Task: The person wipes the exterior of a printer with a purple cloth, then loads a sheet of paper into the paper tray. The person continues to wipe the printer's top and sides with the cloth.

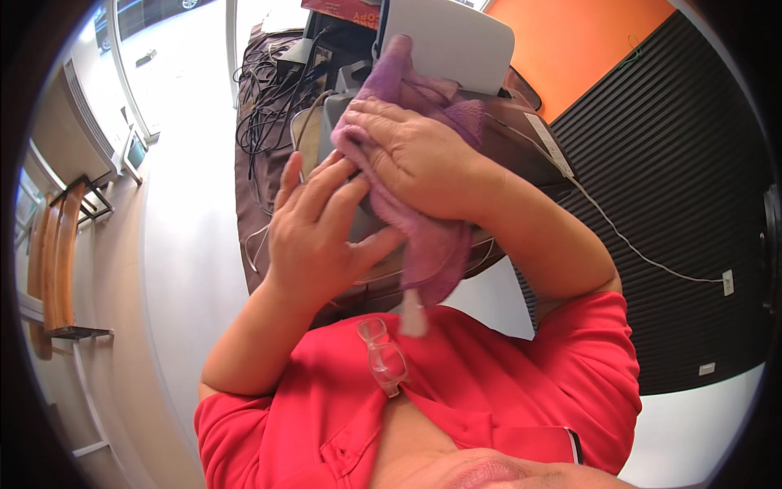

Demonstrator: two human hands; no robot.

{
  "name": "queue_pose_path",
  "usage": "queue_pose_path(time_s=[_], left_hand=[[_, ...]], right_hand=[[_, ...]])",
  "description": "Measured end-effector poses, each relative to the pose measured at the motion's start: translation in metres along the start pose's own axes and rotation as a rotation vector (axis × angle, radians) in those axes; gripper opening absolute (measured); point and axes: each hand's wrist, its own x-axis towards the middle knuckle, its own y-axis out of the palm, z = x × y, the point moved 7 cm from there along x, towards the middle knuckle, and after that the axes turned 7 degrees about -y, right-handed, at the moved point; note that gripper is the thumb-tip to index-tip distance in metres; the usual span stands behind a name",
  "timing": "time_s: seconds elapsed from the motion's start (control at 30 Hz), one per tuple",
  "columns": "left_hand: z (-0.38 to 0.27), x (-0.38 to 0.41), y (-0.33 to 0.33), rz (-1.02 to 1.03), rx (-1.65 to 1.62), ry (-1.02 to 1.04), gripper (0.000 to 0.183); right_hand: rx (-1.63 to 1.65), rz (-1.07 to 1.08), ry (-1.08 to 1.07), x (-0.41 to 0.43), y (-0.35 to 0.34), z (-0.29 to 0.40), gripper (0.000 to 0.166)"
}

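My right hand point(421, 162) lies with its palm on a purple cloth point(437, 244), pressing it against a grey device point(335, 113) that is mostly hidden below. My left hand point(321, 229) is spread beside the cloth's left edge, fingers apart, its fingertips near or on the same device. Past the hands, one end of the cloth reaches up beside a white panel point(449, 46). The lower end hangs towards my red shirt, with a pale tag point(413, 315) on it.
Tangled black cables point(263, 116) lie at the left of a table with a dark brown cloth point(250, 202). A white cord point(635, 244) runs from the table to a wall socket point(727, 282). A wooden bench point(61, 263) stands far left. Clear glasses point(386, 360) hang at my collar.
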Motion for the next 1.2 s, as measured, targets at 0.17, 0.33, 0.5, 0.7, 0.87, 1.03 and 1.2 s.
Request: queue_pose_path(time_s=[0.17,0.33,0.5,0.7,0.87,1.03,1.2], left_hand=[[0.003,-0.004,-0.001,0.022,0.007,-0.012,0.050],[0.004,-0.003,0.003,0.018,-0.011,0.003,0.051],[0.010,-0.006,0.001,0.052,0.024,0.022,0.051],[0.010,-0.006,0.005,0.052,0.034,-0.010,0.047],[0.010,-0.004,0.002,0.044,0.035,-0.014,0.045],[0.005,-0.001,0.006,0.035,-0.003,-0.026,0.045],[0.006,-0.003,0.004,0.024,-0.009,-0.040,0.045]], right_hand=[[0.037,0.017,0.005,-0.055,-0.016,-0.003,0.032],[-0.119,0.051,0.121,-0.068,-0.025,-0.040,0.027],[-0.298,-0.278,-0.302,-0.030,0.003,0.023,0.025],[-0.288,-0.175,-0.094,-0.100,-0.047,-0.004,0.022],[-0.180,-0.735,0.543,-0.165,-0.167,-0.109,0.030],[0.019,-0.545,0.628,-0.183,-0.145,-0.212,0.043],[-0.006,0.116,0.542,-0.151,-0.069,-0.197,0.042]])
